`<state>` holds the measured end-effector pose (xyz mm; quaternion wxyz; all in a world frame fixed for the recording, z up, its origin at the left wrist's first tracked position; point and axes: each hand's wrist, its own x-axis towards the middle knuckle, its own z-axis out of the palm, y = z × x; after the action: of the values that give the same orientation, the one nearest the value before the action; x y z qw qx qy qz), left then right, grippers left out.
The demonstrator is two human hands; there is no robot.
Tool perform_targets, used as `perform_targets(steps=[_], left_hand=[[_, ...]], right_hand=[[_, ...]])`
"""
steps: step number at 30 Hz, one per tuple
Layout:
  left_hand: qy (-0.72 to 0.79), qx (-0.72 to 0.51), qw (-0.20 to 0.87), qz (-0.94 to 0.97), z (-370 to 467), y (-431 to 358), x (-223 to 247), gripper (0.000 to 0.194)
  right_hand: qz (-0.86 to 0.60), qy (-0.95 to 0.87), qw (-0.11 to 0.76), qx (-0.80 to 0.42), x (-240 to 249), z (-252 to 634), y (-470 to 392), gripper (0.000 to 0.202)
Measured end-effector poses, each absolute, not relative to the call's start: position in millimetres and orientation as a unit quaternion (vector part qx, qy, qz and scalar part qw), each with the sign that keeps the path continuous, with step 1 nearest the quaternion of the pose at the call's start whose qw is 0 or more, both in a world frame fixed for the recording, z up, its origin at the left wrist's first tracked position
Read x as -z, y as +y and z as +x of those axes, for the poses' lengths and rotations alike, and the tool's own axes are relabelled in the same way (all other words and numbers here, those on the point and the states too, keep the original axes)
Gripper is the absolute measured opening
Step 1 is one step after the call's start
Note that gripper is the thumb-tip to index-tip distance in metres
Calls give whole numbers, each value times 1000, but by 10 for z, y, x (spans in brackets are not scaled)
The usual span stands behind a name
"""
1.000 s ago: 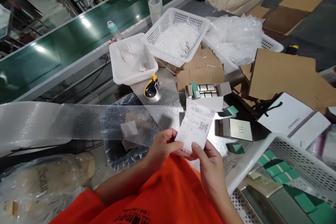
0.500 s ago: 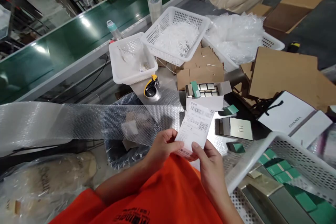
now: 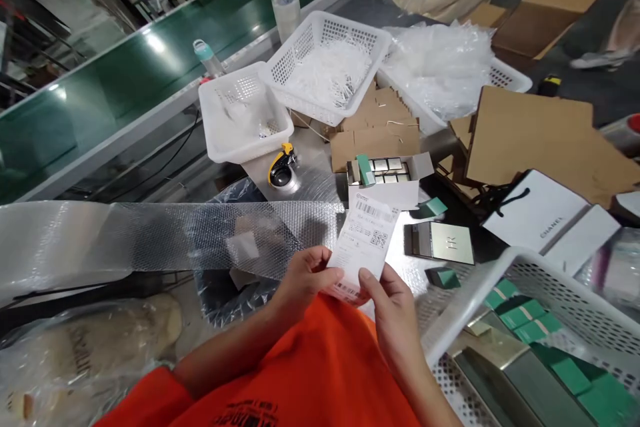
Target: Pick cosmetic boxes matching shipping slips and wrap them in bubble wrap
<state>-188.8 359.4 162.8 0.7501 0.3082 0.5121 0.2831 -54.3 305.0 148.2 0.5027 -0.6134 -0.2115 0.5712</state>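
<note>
A white printed label sheet with barcodes and a square code is held up between my two hands. My left hand pinches its lower left edge, thumb on top. On the lower right edge, the thumb and fingers of my right hand are closed. Just beyond the sheet stands an open white box with small silver boxes and a green one inside. A silver box lies right of the sheet. Bubble wrap stretches left from beside the sheet.
White baskets stand at the back, near a yellow-black tape dispenser. Cardboard and a white CHANEL bag lie right. A basket of green and silver boxes is at lower right. Behind runs a green conveyor, a person's orange clothing beyond.
The view has shifted slightly, so the table's objects appear a little further left. Both hands keep their hold on the label sheet.
</note>
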Motion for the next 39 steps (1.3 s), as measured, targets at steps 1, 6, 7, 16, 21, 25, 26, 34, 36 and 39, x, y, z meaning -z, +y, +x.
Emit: perform_targets(steps=[1, 6, 7, 16, 21, 25, 26, 34, 36, 39], left_hand=[[512, -286, 749, 309, -1892, 3599, -1613, 11], [520, -292, 742, 305, -1946, 3654, -1553, 16], [521, -289, 742, 306, -1958, 3667, -1548, 17], [534, -290, 730, 312, -1998, 3683, -1508, 21], [550, -298, 721, 299, -2037, 3673, -1464, 19], [550, -309, 718, 293, -2049, 3705, -1422, 19], [548, -310, 720, 292, -2043, 3717, -1412, 19], [507, -313, 744, 304, -1994, 3749, -1423, 20], [501, -308, 747, 309, -2011, 3735, -1443, 19], [498, -300, 750, 314, -2045, 3707, -1476, 19]], right_hand=[[-608, -222, 499, -577, -1451, -513, 3061, 29], [-709, -327, 475, -405, -1067, 38, 3266, 29], [-751, -347, 448, -339, -979, 220, 3340, 32], [-874, -457, 63, -153, -558, 1308, 4235, 51], [-867, -455, 73, -188, -456, 1458, 4378, 41], [-860, -391, 286, -158, -595, 1468, 3996, 43], [-832, -341, 396, -185, -656, 1428, 3849, 42], [-428, 36, 687, -586, -1162, 560, 3034, 31], [-373, 60, 684, -624, -1246, 375, 2994, 32], [-344, 77, 676, -647, -1340, 228, 2966, 37]])
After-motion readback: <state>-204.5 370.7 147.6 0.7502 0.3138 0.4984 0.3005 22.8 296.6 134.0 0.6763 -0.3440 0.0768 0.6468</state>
